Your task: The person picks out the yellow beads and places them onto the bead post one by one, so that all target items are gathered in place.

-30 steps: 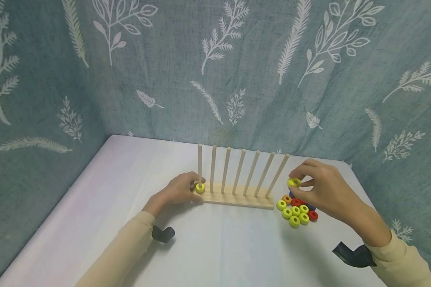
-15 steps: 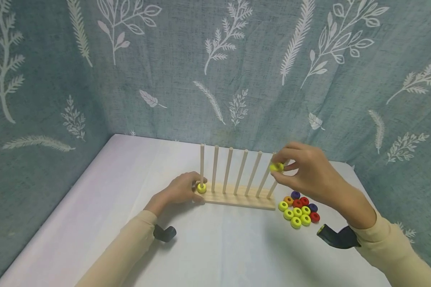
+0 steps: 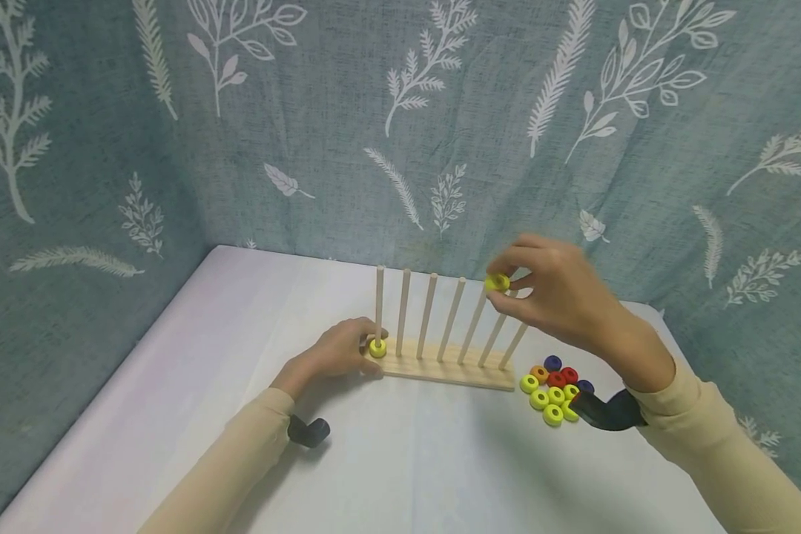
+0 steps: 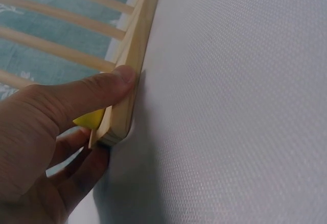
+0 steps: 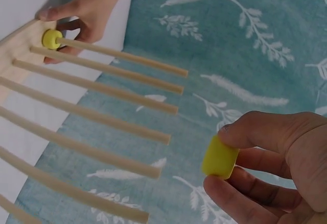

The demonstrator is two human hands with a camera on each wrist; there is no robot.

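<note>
A wooden base (image 3: 450, 371) carries a row of several upright wooden pegs. One yellow ring (image 3: 377, 348) sits at the foot of the leftmost peg. My left hand (image 3: 340, 348) grips the left end of the base, thumb (image 4: 122, 76) along the front edge and fingers behind. My right hand (image 3: 554, 289) pinches another yellow ring (image 3: 497, 282) between thumb and fingertips, up at the height of the peg tops on the right side. In the right wrist view this held ring (image 5: 220, 157) is apart from the pegs.
Loose rings lie on the white table (image 3: 407, 460) right of the base: several yellow rings (image 3: 539, 399), an orange ring (image 3: 539, 374), red rings (image 3: 556, 379) and blue rings (image 3: 552, 363). A patterned teal cloth (image 3: 347, 111) hangs behind the table.
My right hand has lifted the yellow ring up and to the left, from over the loose rings to the peg tops. The left hand keeps its hold on the base.
</note>
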